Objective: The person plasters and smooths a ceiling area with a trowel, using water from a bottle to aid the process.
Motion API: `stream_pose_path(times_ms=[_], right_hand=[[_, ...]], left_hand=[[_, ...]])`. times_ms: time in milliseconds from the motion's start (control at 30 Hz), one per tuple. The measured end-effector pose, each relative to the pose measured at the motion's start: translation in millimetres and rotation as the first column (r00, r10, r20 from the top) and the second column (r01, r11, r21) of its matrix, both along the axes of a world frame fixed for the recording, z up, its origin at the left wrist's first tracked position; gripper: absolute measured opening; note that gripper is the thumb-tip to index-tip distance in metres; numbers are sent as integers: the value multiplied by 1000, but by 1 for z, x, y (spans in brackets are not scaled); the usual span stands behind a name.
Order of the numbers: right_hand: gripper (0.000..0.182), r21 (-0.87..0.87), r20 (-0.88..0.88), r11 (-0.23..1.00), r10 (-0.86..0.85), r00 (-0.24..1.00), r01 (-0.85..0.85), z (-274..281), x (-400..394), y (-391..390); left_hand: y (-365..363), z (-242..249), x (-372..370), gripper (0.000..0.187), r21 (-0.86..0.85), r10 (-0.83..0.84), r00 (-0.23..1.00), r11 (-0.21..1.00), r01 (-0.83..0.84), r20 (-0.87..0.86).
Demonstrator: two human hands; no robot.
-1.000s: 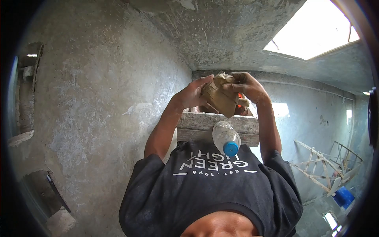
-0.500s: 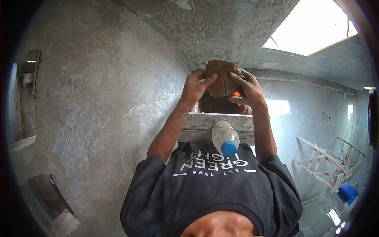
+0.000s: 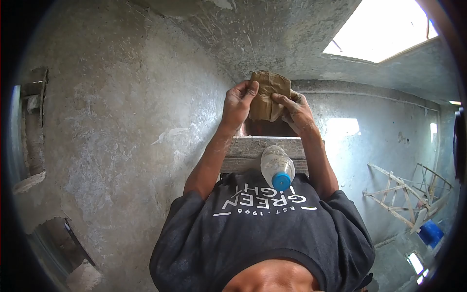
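A creased sheet of brown paper [image 3: 268, 95] is held up in front of me between both hands, its surface wrinkled. My left hand [image 3: 239, 100] pinches its left edge, with the thumb lying over the near face. On the opposite side, my right hand [image 3: 296, 108] grips the right edge, thumb pressed onto the paper near its middle. The fingers behind the sheet are hidden. Below the hands, a clear plastic bottle [image 3: 276, 159] with a blue cap stands on worn wooden planks [image 3: 238, 148], close to my chest.
A rough plastered wall [image 3: 121, 121] rises close on my left. Another wall [image 3: 384, 136] stands to the right, with a bright window opening [image 3: 384, 29] above. At the lower right are a wooden frame [image 3: 401, 197] and a blue container [image 3: 430, 233].
The brown paper has become more wrinkled and narrower as my right hand moved left, its thumb shifting inward. My left thumb now points upward. Orange bits seen below the paper no longer show.
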State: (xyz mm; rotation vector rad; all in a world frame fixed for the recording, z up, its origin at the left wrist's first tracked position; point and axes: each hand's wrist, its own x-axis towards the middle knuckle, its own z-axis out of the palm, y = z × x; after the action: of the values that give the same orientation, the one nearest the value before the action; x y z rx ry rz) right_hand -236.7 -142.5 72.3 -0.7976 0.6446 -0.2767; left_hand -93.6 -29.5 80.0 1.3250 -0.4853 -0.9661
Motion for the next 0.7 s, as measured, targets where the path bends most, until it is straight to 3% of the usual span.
stream_pose_path(times_ms=[67, 100, 200, 233, 267, 300, 367, 500, 567, 700], right_hand=[[42, 66, 35, 998, -16, 999, 14, 2, -1, -2], [43, 136, 67, 991, -31, 997, 22, 3, -1, -2], [46, 86, 123, 996, -31, 992, 21, -2, 2, 13], [46, 88, 120, 996, -33, 992, 22, -6, 2, 15], [46, -38, 102, 999, 38, 994, -34, -9, 4, 15], [47, -163, 77, 982, 106, 991, -92, -11, 5, 15], [43, -166, 47, 985, 57, 997, -48, -10, 2, 12], [37, -76, -22, 997, -23, 999, 21, -9, -1, 10], [38, 173, 189, 984, -84, 978, 51, -15, -3, 10], [39, 228, 238, 973, -33, 971, -22, -9, -4, 9]], left_hand=[[-2, 2, 4, 25, -72, 17, 987, 997, -29, -159], [-2, 4, 4, 25, -72, 19, 987, 997, -30, -157], [-3, 10, 2, 30, -42, 32, 975, 998, -42, -221], [-2, 11, 1, 32, 36, 15, 996, 999, -12, -88], [-2, 12, 0, 34, 116, -15, 999, 993, 9, 48], [-2, 15, 1, 34, 117, -17, 999, 993, 12, 49], [0, 24, 3, 37, 201, -102, 981, 977, 67, 167], [3, 18, 11, 39, 186, -82, 987, 981, 55, 139], [4, 18, 16, 41, 77, -87, 996, 993, 88, -24], [3, 20, 17, 43, 11, -76, 984, 997, 79, -160]])
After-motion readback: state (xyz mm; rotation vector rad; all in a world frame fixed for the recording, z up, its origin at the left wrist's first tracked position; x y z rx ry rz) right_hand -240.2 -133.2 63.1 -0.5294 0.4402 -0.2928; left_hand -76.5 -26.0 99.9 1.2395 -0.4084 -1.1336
